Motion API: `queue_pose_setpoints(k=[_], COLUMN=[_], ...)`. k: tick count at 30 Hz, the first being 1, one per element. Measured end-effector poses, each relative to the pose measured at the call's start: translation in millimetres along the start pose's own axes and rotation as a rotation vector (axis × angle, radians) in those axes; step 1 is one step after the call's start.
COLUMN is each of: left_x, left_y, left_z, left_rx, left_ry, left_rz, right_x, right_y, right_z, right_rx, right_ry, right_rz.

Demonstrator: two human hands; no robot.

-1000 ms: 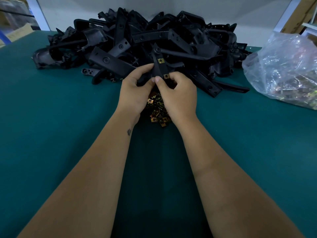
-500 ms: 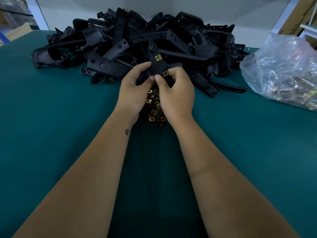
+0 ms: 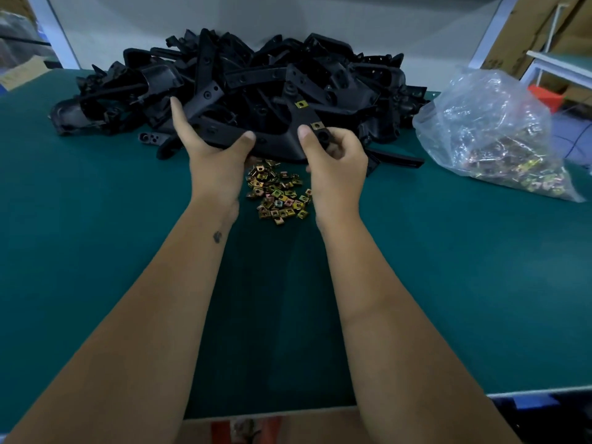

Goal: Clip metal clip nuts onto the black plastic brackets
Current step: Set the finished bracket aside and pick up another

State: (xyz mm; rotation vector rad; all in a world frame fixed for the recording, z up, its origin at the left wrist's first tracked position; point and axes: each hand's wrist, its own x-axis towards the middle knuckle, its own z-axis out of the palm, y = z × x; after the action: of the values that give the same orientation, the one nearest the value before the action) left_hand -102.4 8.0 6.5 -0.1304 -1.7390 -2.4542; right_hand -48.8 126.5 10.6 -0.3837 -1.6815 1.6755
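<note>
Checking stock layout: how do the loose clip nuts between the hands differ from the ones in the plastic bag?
The loose clip nuts lie bare and spread out on the green mat, between the wrists; the bagged clip nuts sit heaped inside a crumpled clear bag at the right. The loose heap looks smaller and each nut reads clearly; the bagged ones blur behind glare. Both are brassy yellow metal.

My left hand [image 3: 215,161] grips with thumb and fingers spread wide. My right hand [image 3: 336,161] pinches, fingers curled. Both forearms reach forward.
</note>
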Motion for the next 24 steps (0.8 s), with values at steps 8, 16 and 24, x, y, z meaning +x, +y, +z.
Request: queue_pose_setpoints(k=[8,16,24], left_x=[-65.7,-145.6,-310.9], left_y=[-2.1,1.7,-28.1], left_z=[66.8,156.1,236.6], left_rx=[-0.16,-0.146,0.013], left_ry=[-0.069,-0.313,-1.061], left_rz=[-0.149,-0.375,-0.296], right_x=[-17.2,-26.6,-86.1], right_y=[-18.5,-47.9,-34.3], right_z=[-65.7,-210.8,-380.7], right_rx=[0.338,0.518,0.729], right_ry=[0.052,0.411,0.958], right_rz=[0.192,0.071,-0.013])
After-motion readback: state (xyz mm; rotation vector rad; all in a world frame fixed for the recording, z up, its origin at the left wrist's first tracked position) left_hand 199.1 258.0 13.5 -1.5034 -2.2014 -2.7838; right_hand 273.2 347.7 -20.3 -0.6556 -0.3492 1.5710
